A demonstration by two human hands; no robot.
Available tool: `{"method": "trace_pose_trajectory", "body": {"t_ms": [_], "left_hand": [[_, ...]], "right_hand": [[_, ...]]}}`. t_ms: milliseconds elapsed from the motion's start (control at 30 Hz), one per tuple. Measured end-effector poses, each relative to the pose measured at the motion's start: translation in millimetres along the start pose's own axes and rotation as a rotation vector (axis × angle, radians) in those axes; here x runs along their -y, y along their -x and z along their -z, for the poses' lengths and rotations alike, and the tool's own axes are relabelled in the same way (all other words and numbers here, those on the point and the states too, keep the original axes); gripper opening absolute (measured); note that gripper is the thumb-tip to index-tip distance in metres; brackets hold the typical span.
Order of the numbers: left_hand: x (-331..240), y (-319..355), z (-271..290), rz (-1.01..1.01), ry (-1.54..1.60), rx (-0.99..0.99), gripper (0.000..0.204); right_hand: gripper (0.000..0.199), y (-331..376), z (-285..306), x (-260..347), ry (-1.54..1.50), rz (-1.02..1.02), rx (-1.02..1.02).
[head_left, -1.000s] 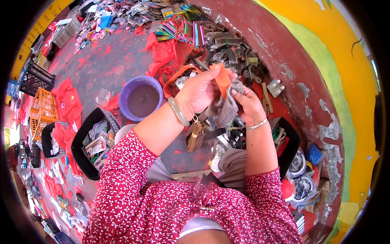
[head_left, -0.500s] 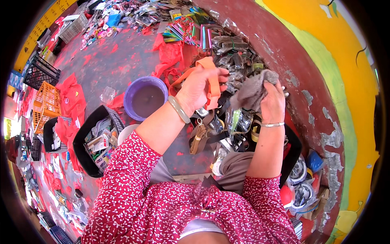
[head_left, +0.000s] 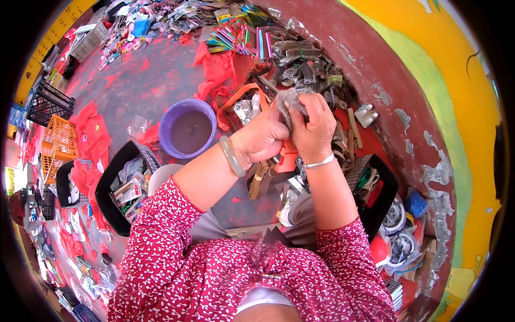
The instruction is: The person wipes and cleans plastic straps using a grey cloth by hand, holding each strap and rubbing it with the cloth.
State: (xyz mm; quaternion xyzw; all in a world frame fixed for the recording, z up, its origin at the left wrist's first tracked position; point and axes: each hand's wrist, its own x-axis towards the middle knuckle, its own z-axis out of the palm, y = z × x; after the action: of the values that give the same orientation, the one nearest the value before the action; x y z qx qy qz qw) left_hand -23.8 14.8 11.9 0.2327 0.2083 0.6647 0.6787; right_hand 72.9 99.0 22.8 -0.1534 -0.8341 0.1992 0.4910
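Note:
My two hands meet in front of my chest. A damp-looking grey cloth [head_left: 290,104] is pinched in my right hand [head_left: 315,127], folded against the fingers of my left hand [head_left: 262,137]. The left fingers are closed on a long orange strap [head_left: 236,99], flat like a belt. One part of it curves away beyond my left hand, and another part hangs below the two hands. The stretch between my fingers is hidden by the cloth. A folded brown strap [head_left: 259,180] lies under my hands.
A purple basin [head_left: 166,132] of murky water stands left of my hands. Black boxes of small goods [head_left: 110,206] [head_left: 382,217] flank my knees. Plastic-wrapped goods [head_left: 306,56] lie ahead along the peeling wall [head_left: 370,70]. An orange crate [head_left: 58,140] stands far left.
My right hand has come left and inward with the grey cloth, onto the orange strap at my left hand. The left hand has dropped slightly nearer to me, still gripping the strap.

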Motion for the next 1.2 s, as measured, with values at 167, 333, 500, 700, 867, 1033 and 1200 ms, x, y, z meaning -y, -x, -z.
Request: {"method": "trace_pose_trajectory", "body": {"t_ms": [167,333,500,700,867,1033,1200], "left_hand": [[14,1,-10,-0.096,-0.071,-0.035,0.062],[-6,-2,4,-0.132,0.086,-0.047,0.062],[15,2,-10,-0.040,0.043,-0.001,0.064],[-2,3,-7,-0.110,0.030,-0.067,0.070],[24,5,-6,0.025,-0.032,0.004,0.067],[6,-2,1,-0.182,-0.053,-0.052,0.072],[14,1,-9,-0.025,-0.060,-0.023,0.074]], "right_hand": [[0.022,0,2,-14,0.139,-0.053,-0.056],[0.025,8,14,1,-0.180,-0.017,0.139],[0.019,-3,5,2,0.150,-0.056,-0.009],[0.021,8,12,13,-0.126,0.015,0.076],[0.019,2,-1,-5,0.153,-0.071,-0.013],[0.020,6,9,-3,-0.148,0.017,0.103],[0.019,3,5,-1,0.013,-0.064,0.006]]}}
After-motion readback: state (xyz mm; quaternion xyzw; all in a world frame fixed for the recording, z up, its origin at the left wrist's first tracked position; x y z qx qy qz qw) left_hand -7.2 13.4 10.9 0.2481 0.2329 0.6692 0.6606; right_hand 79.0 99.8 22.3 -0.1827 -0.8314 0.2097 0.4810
